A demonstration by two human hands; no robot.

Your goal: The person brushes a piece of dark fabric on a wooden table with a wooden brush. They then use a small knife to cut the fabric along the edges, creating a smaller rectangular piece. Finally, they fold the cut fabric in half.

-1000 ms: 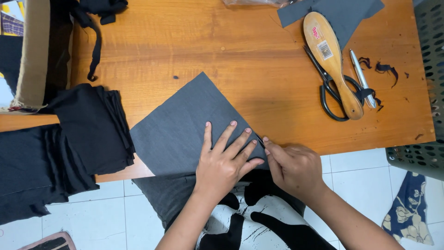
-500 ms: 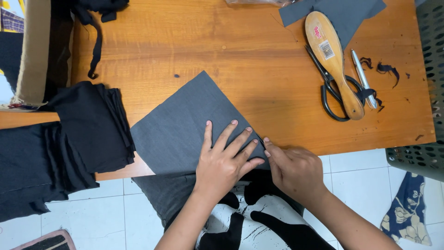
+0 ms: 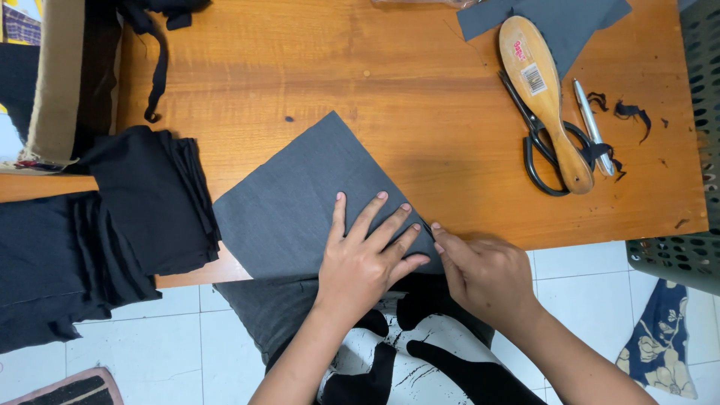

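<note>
Left hand (image 3: 367, 259): flat, fingers spread, palm pressing down on the near right part of a square piece of dark grey woven cloth (image 3: 300, 202); it grasps nothing.

Right hand (image 3: 484, 274): just right of the left hand, fingers bunched at the cloth's right corner, fingertips pinching at its edge; whether something thin is held there cannot be told.

Grey cloth: lies smooth and diamond-wise on the orange-brown wooden table (image 3: 390, 90), its near part hanging over the table edge toward the lap. Judged state: laid out and held flat, the work at the corner begun, the remaining edges seemingly untouched.

Left of the hands: a stack of folded black fabric pieces (image 3: 142, 199), partly overhanging the table.

Far right of the hands: black-handled scissors (image 3: 544, 154), a long wooden paddle-shaped tool (image 3: 541, 94) lying over them, a silver pen (image 3: 592, 124) beside, small black fabric scraps (image 3: 628, 111).

Farthest: a second grey cloth piece (image 3: 562, 19); a cardboard box (image 3: 56, 82) at far left.
</note>
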